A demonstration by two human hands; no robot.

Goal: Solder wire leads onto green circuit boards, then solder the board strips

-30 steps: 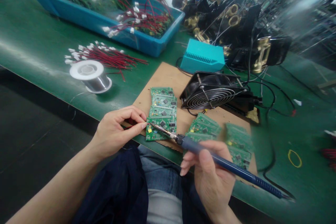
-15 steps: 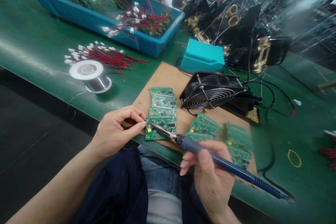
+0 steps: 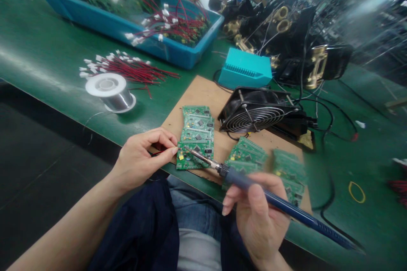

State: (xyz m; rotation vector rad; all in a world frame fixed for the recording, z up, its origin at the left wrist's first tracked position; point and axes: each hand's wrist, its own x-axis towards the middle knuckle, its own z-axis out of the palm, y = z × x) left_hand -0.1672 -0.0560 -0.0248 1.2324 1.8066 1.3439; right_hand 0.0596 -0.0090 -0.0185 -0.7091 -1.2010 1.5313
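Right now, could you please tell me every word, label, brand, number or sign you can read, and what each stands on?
None can be read.
Nearest circuit board: any markings are too small.
Soldering iron: no legible brand or number.
Wire spool: no legible label.
Turquoise box: no legible lettering.

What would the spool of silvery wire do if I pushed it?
The spool would probably slide, not roll, because it's standing on end. Tipped over, it might roll, since its rims look round. The loose strand looks thin, so it'd likely bend easily.
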